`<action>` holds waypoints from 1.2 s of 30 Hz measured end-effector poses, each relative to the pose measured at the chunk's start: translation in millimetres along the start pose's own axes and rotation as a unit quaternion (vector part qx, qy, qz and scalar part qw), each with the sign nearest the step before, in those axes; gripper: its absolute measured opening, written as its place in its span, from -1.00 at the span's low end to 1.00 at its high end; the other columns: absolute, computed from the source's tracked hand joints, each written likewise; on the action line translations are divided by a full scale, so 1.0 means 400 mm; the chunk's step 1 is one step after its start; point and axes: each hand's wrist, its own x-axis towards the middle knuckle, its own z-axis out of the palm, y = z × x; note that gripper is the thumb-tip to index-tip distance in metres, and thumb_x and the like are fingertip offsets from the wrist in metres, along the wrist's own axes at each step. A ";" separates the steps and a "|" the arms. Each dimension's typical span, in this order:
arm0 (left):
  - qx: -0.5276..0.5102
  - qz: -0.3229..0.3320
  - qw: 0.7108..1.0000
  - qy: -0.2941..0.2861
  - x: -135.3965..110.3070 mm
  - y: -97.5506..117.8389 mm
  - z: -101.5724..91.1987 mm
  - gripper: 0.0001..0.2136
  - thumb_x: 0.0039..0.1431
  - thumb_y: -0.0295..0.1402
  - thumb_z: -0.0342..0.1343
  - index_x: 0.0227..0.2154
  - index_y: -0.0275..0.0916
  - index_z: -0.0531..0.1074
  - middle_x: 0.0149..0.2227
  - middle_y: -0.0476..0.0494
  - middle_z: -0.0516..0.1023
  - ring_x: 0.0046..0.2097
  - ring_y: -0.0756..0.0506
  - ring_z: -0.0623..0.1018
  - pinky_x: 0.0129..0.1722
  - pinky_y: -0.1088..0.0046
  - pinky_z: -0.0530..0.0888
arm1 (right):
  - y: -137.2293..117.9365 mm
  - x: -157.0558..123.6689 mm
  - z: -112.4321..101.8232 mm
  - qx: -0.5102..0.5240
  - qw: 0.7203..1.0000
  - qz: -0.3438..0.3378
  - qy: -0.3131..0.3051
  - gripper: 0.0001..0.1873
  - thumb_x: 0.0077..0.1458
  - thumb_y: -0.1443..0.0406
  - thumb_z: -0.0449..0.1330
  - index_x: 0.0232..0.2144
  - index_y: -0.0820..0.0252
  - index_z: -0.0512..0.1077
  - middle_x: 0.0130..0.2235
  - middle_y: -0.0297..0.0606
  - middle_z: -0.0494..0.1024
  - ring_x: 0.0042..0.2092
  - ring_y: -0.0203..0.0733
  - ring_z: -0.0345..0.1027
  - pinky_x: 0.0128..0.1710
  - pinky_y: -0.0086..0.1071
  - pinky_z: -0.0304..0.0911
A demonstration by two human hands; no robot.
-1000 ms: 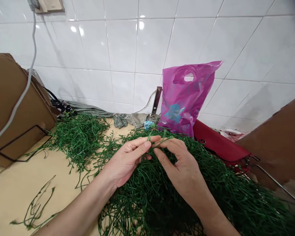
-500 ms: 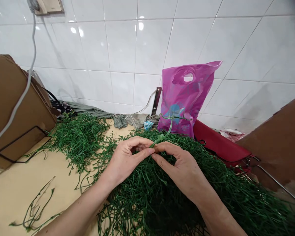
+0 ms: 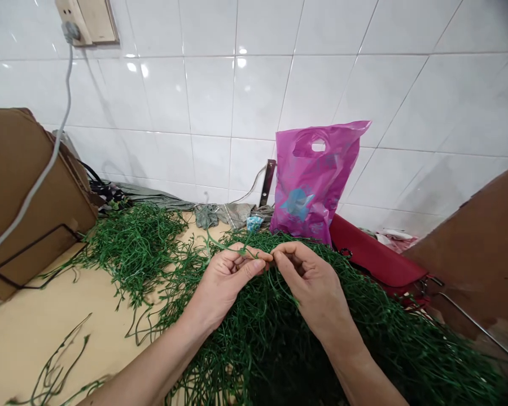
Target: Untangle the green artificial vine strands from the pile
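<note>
My left hand (image 3: 226, 279) is closed, thumb against fingers, on a thin branching green stem (image 3: 222, 246) that looks like artificial greenery. The stem's forked end points up and to the left, above the knuckles. Right beside it, my right hand (image 3: 313, 276) is pinched shut, its fingertips almost meeting the left ones. What lies between those right fingertips is too small to make out. Beneath both hands spreads a large heap of similar green stems (image 3: 254, 332), partly covered by my hands and forearms.
A smaller green pile (image 3: 138, 242) and some loose stems (image 3: 55, 372) lie at left on the tan surface (image 3: 12, 338). A cardboard box (image 3: 25, 186) bounds the left side. Behind stand a purple plastic bag (image 3: 313, 186), a red bag (image 3: 376, 254) and a tiled wall.
The stem has swung from pointing up and right to pointing left, now in my left hand. My fingertips have parted slightly. The view has tilted up a little.
</note>
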 end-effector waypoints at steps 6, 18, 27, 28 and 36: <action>0.026 0.019 0.999 0.034 -0.007 -0.008 0.017 -0.86 0.13 -0.29 0.33 -0.30 -0.24 0.62 -0.28 -0.09 0.66 -0.20 -0.04 0.57 -0.10 0.47 0.47 | 0.005 -0.003 0.014 0.206 0.970 0.129 -0.014 -0.70 0.02 0.04 0.31 -0.42 0.11 0.42 -0.38 -0.29 0.54 -0.33 -0.18 0.42 -0.30 -0.36 0.36; 0.037 0.010 0.998 0.050 -0.005 -0.003 0.016 -0.80 0.11 -0.21 0.33 -0.36 -0.26 0.59 -0.32 -0.08 0.63 -0.23 -0.05 0.56 -0.07 0.43 0.45 | 0.025 0.002 0.000 0.128 0.989 0.039 -0.057 -0.78 0.19 0.09 0.21 -0.32 0.10 0.44 -0.20 -0.25 0.59 -0.07 -0.13 0.47 0.03 -0.27 0.32; 0.097 0.031 0.993 0.062 0.002 0.007 0.002 -0.72 0.07 -0.16 0.34 -0.47 -0.25 0.44 -0.33 -0.06 0.59 -0.23 -0.05 0.52 -0.16 0.47 0.44 | 0.002 -0.016 -0.026 -0.187 0.971 -0.142 -0.034 -0.90 0.15 0.36 0.16 -0.33 0.09 0.48 -0.26 -0.28 0.60 -0.19 -0.15 0.46 -0.11 -0.30 0.32; 0.097 0.030 0.993 0.057 0.001 0.005 0.004 -0.75 0.09 -0.17 0.33 -0.44 -0.25 0.46 -0.31 -0.07 0.60 -0.22 -0.06 0.53 -0.15 0.46 0.44 | -0.001 -0.018 -0.019 -0.195 0.970 -0.145 -0.014 -0.90 0.13 0.36 0.15 -0.34 0.10 0.47 -0.29 -0.28 0.59 -0.24 -0.16 0.45 -0.16 -0.30 0.32; 0.075 0.061 0.995 0.036 -0.038 0.024 0.033 -0.84 0.19 -0.23 0.27 -0.37 -0.22 0.56 -0.30 -0.11 0.65 -0.20 -0.08 0.59 -0.12 0.42 0.47 | 0.039 0.050 -0.072 0.078 0.991 0.018 0.103 -0.84 -0.01 0.17 0.22 -0.50 0.11 0.39 -0.47 -0.34 0.52 -0.39 -0.23 0.40 -0.33 -0.34 0.32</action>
